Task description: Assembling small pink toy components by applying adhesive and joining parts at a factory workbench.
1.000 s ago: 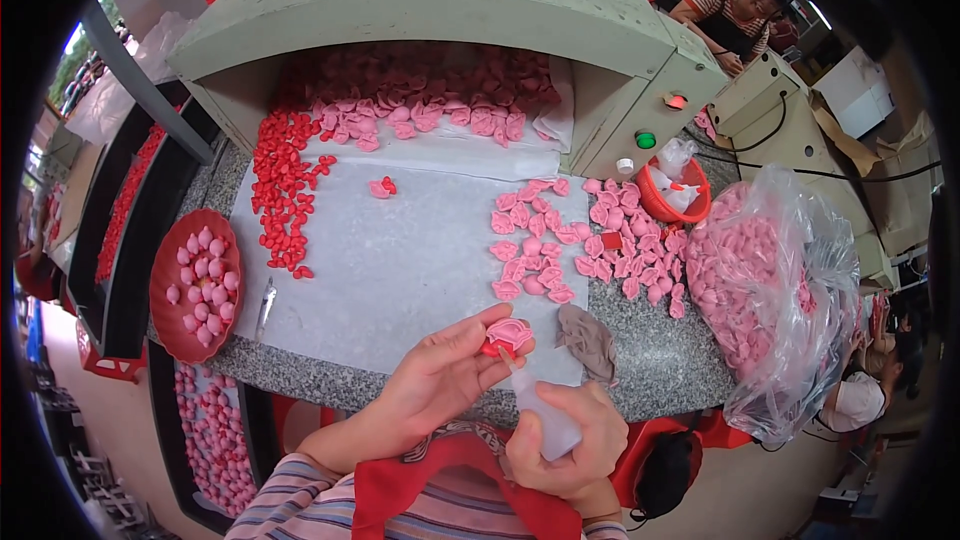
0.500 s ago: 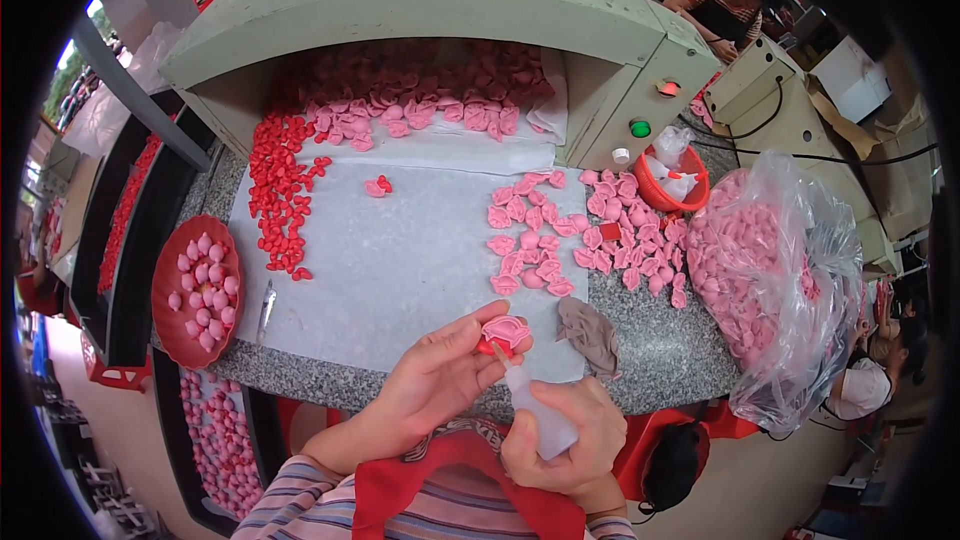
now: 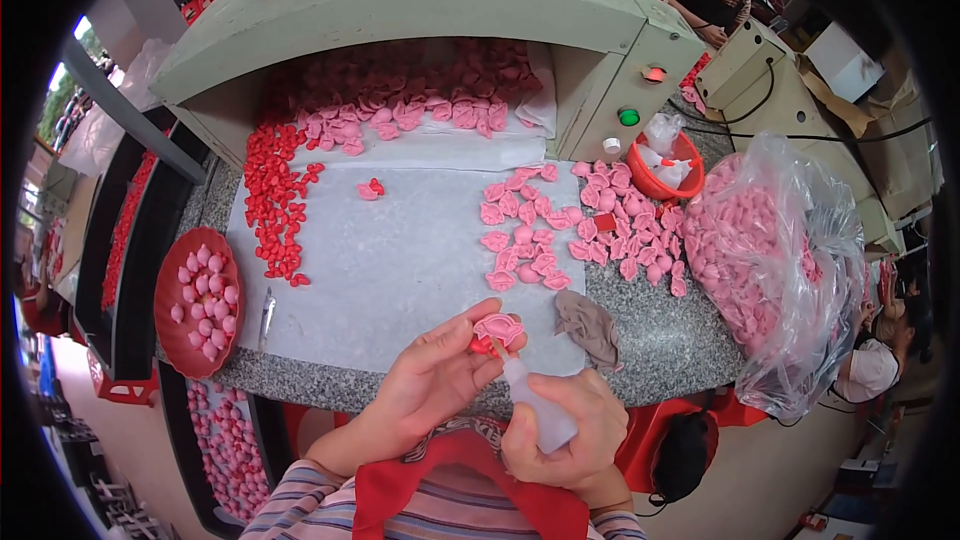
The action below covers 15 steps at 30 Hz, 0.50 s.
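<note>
I'm sitting at a grey speckled counter (image 3: 660, 340) with a big grey-green machine housing (image 3: 420, 0) arching over the back of it, its mouth full of pink moulded pieces (image 3: 400, 105). A white sheet (image 3: 400, 260) is covering the middle of the counter. To my right a bulging clear plastic bag (image 3: 780, 270) of pink pieces is slumping against the counter edge. On my left a round red tray (image 3: 165, 315) is carrying a cluster of pink pieces, and a band of small red pieces (image 3: 275, 200) is running along the sheet's left side. A loose scatter of pink pieces (image 3: 560, 230) is lying right of centre, with a small orange bowl (image 3: 665, 165) behind it and a crumpled brown rag (image 3: 590, 325) nearer me.

Now the hands, close to my chest at the near edge. My left hand (image 3: 430, 380) is pinching a pink piece (image 3: 498, 328), fingers closed on it, holding it just above the sheet's near edge. My right hand (image 3: 570, 430) is wrapping tight around a small translucent squeeze bottle (image 3: 535, 405), and its red nozzle is touching the piece.
</note>
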{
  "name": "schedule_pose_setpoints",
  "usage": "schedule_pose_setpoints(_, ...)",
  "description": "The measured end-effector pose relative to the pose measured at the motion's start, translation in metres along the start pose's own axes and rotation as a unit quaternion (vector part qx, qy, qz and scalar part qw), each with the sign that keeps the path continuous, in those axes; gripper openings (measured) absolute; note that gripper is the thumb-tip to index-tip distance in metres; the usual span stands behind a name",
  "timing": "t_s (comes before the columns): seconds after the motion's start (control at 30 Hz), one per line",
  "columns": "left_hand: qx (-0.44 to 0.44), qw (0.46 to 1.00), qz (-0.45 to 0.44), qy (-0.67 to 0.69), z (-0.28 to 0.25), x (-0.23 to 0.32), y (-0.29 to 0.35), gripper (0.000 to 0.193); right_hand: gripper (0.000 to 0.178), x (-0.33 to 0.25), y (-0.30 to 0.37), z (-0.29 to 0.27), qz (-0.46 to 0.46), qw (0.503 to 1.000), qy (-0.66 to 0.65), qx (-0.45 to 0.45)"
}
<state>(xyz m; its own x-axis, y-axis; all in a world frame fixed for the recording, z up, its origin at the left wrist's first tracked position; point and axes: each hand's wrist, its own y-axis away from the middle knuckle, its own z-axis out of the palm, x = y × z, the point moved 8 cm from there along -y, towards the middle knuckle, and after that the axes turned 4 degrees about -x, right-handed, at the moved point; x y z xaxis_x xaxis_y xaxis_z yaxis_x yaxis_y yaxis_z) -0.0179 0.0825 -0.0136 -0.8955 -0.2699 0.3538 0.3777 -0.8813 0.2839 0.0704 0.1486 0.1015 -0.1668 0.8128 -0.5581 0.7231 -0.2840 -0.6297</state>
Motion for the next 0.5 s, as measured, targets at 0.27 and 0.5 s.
schedule_pose_setpoints(0.27, -0.003, 1.000, 0.004, -0.008, 0.002, -0.001, -0.001, 0.042, 0.028, 0.003, -0.002, -0.008, -0.033, 0.997, -0.011, 0.065)
schedule_pose_setpoints(0.5, 0.001, 1.000, 0.010, -0.006, 0.001, 0.000, -0.001, 0.040, 0.030, 0.007, 0.002, -0.009, 0.013, 0.999, -0.017, 0.032)
